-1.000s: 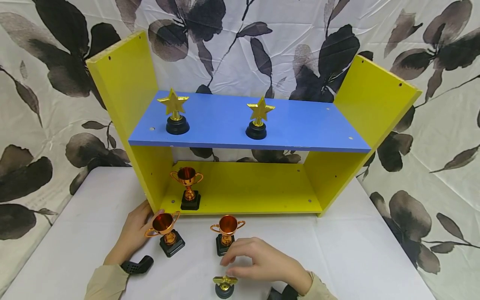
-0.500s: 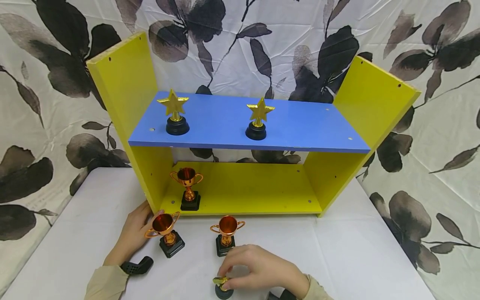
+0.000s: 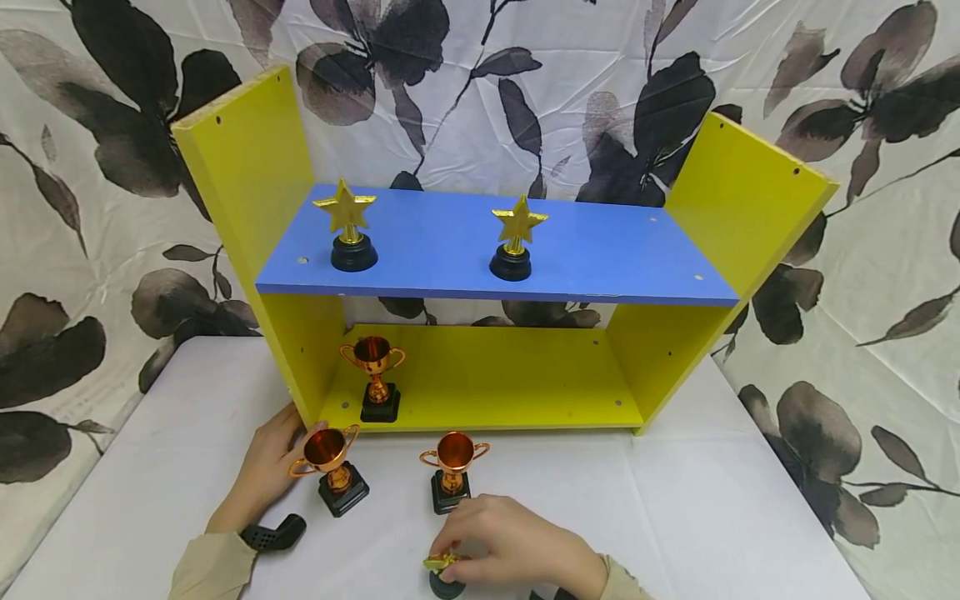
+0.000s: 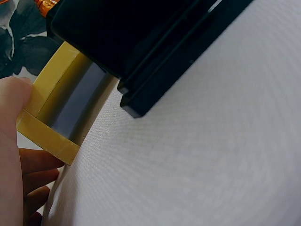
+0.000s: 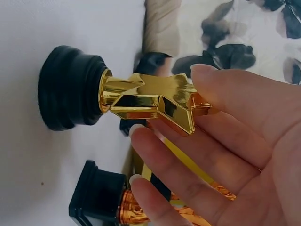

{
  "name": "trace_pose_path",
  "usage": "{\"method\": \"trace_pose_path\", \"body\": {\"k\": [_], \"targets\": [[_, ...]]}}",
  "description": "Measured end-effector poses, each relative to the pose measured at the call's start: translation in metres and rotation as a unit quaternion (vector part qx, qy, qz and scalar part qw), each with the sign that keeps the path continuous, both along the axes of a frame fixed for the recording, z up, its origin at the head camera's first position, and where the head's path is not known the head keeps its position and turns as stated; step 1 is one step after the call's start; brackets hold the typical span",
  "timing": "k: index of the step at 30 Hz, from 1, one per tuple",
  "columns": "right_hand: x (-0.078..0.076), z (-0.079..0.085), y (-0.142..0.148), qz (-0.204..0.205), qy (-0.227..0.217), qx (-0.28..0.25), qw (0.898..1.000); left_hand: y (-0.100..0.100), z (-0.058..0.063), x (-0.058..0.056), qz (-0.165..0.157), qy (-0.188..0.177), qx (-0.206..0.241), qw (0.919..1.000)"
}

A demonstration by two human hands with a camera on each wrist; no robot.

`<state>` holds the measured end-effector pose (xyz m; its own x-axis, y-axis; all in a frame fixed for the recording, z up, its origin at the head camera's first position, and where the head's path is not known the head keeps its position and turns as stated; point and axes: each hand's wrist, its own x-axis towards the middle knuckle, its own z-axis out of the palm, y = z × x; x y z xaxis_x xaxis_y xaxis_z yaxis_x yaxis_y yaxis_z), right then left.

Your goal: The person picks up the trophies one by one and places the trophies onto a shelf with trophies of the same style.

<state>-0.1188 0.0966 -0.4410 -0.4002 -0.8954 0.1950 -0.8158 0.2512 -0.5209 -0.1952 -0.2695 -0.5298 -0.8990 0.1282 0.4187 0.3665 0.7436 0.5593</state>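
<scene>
Beside the front cup trophy, my right hand (image 3: pixel 517 540) pinches a gold star trophy (image 5: pixel 162 96) by its star, thumb on one side and fingers on the other. Its round black base (image 3: pixel 447 586) stands at the table surface. My left hand (image 3: pixel 268 458) grips the lower left corner of a yellow and blue shelf (image 3: pixel 487 375), the thumb (image 4: pixel 14 94) on the front edge and fingers round the outer side. Close by that hand stands a copper cup trophy (image 3: pixel 339 479), its black base (image 4: pixel 127 52) filling the top of the left wrist view.
Two star trophies, one at left (image 3: pixel 353 252) and one near the middle (image 3: pixel 511 264), stand on the blue board. On the yellow bottom board is a cup trophy (image 3: pixel 380 403) at left. Another cup trophy (image 3: pixel 454 452) stands just behind my right hand on the white table (image 3: pixel 720 517).
My right hand has moved down and left from above the star trophy and taken hold of it. The left hand and the shelf have stayed in place.
</scene>
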Motion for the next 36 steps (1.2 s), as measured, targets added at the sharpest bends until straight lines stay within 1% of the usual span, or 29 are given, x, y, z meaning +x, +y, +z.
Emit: {"method": "trace_pose_path", "body": {"k": [8, 16, 23, 28, 36], "targets": [[0.0004, 0.0001, -0.0016, -0.009, 0.004, 0.006, 1.000, 0.0004, 0.0021, -0.0001, 0.001, -0.013, 0.002, 0.9999], [-0.0006, -0.0017, -0.0016, -0.016, 0.023, -0.005, 1.000, -0.0010, 0.0003, -0.0009, -0.003, 0.001, 0.002, 1.0000], [-0.0012, -0.0003, -0.0019, -0.011, 0.038, -0.023, 0.999, -0.0004, 0.0032, 0.0015, -0.004, 0.001, 0.008, 1.0000], [-0.0015, 0.0008, -0.0014, -0.010, 0.033, -0.022, 0.999, 0.0003, 0.0050, 0.0021, -0.007, 0.005, 0.006, 0.9999], [-0.0015, 0.0020, 0.0007, -0.007, 0.035, -0.034, 0.999, 0.0014, 0.0032, 0.0010, -0.008, 0.000, 0.011, 0.9999]]}}
